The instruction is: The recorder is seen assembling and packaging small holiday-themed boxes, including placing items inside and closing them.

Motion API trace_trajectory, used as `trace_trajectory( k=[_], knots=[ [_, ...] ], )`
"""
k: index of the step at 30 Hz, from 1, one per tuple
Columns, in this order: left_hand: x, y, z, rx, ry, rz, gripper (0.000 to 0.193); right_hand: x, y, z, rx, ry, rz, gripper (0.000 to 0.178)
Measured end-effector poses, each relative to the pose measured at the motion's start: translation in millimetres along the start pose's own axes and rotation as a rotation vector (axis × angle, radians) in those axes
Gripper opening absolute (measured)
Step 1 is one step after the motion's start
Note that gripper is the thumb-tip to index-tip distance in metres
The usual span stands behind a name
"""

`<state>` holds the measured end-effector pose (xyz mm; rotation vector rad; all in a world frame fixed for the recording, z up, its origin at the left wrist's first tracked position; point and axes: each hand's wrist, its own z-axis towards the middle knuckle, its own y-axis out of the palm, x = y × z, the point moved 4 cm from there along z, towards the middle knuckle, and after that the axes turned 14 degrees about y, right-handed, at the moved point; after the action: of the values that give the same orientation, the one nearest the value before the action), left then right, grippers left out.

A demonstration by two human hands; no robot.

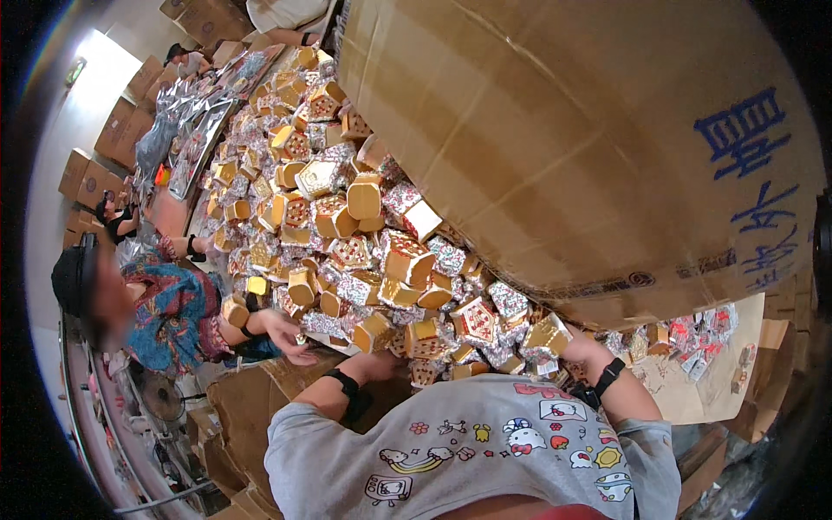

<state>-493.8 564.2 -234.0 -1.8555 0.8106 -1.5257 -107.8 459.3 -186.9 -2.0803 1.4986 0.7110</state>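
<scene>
A large heap of small gold boxes (364,198) with patterned, many-coloured sides spreads over the table before me. My left hand (380,365) is at the heap's near edge, beside gold and red patterned boxes; its fingers are mostly hidden. Further right, my right hand (584,346) is next to a tilted gold box (548,334), close under the lower edge of a big cardboard carton (555,156). Its fingers are also out of sight, so whether it grips the box or the carton does not show. Both wrists wear black bands.
At left, a person in a blue patterned top (178,303) reaches a hand (286,336) to the heap. Red and clear packets (706,342) lie on the table at right. An open cardboard box (260,407) stands by my left arm. Stacked cartons (121,130) and other people are farther back.
</scene>
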Motion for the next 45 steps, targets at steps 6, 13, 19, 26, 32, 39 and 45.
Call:
trace_trajectory(
  k=[6,13,19,26,32,39,45],
  knots=[
    [-13.0,11.9,-2.8,-0.392,-0.312,-0.133,0.040,17.5,4.6,10.4,-0.043,0.124,0.234,0.031],
    [-17.0,-0.9,3.0,-0.436,-0.380,-0.265,0.042,43.6,4.2,9.9,-0.083,0.321,0.283,0.030],
    [-23.5,-16.7,8.3,-0.489,-0.446,-0.379,0.044,18.5,-7.5,21.2,-0.109,0.000,0.125,0.031],
    [-31.7,-17.0,7.8,-0.513,-0.476,-0.419,0.046,-37.0,-15.1,-11.0,-0.151,0.124,0.035,0.031],
    [-30.3,-19.2,9.5,-0.530,-0.494,-0.440,0.047,-14.2,-13.6,3.8,-0.157,0.115,0.017,0.031],
    [-31.7,-20.3,9.6,-0.541,-0.506,-0.454,0.049,-5.3,-13.0,9.6,-0.172,0.097,0.084,0.029],
    [-34.6,-20.8,7.4,-0.528,-0.521,-0.442,0.051,1.1,-12.5,17.9,-0.200,0.069,0.159,0.029]
  ],
)
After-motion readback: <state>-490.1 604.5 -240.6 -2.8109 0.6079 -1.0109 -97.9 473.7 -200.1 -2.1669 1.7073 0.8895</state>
